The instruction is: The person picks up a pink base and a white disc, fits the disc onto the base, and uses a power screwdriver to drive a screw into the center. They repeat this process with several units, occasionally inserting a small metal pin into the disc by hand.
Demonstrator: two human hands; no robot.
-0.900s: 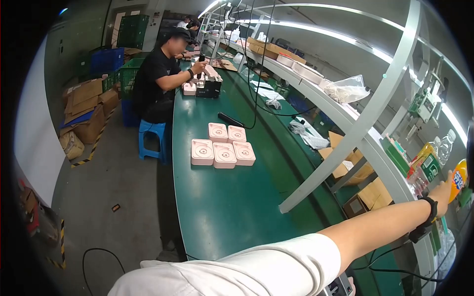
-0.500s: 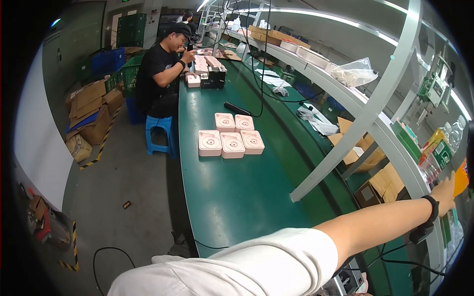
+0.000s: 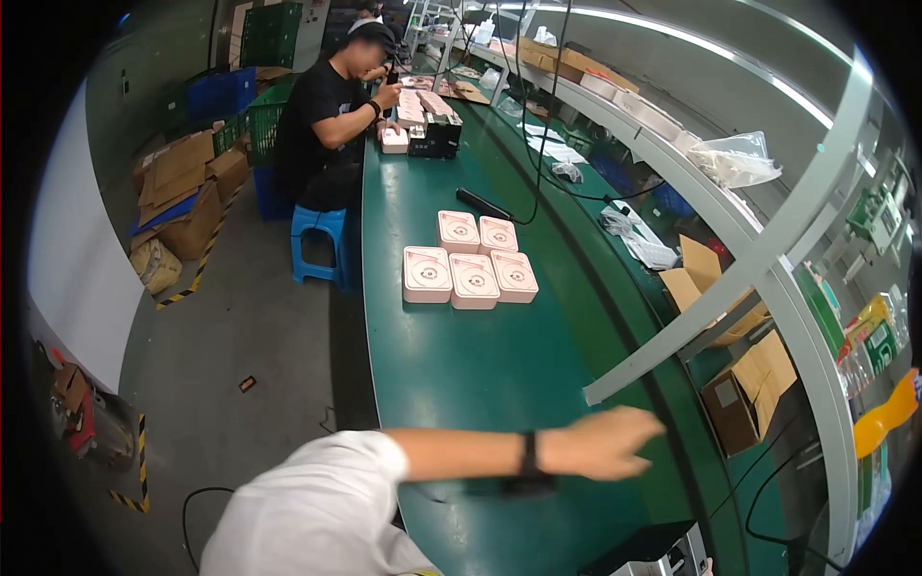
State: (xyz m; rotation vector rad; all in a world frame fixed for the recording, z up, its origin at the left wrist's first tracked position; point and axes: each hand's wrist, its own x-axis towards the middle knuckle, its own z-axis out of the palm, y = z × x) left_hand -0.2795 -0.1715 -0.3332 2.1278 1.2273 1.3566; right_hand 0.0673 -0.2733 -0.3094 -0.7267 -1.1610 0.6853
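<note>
My left hand (image 3: 603, 444), smeared by motion, hangs over the near part of the green bench; a dark band circles its wrist. Nothing shows in it, but its fingers are too blurred to read. Beyond the hand sit several pale pink square boxes (image 3: 474, 278) with a round design on top, grouped in two rows. An orange bottle-shaped thing (image 3: 885, 419) stands at the right, by the shelf. Near the bottom edge, part of a black and silver device (image 3: 663, 552) shows beside a small pinkish sliver I cannot make out. My right hand is not identifiable.
A slanted pale metal post (image 3: 691, 326) rises from the green bench (image 3: 432, 374) to the shelf. Cables hang over the bench near a black handheld tool (image 3: 483, 204). Open cartons (image 3: 751, 389) lie right. A co-worker (image 3: 331, 120) on a blue stool (image 3: 319, 245) handles pink boxes.
My left hand has pulled back from the orange thing at the shelf, leftward to above the bench. The view has shifted slightly, while the pink boxes keep their arrangement.
</note>
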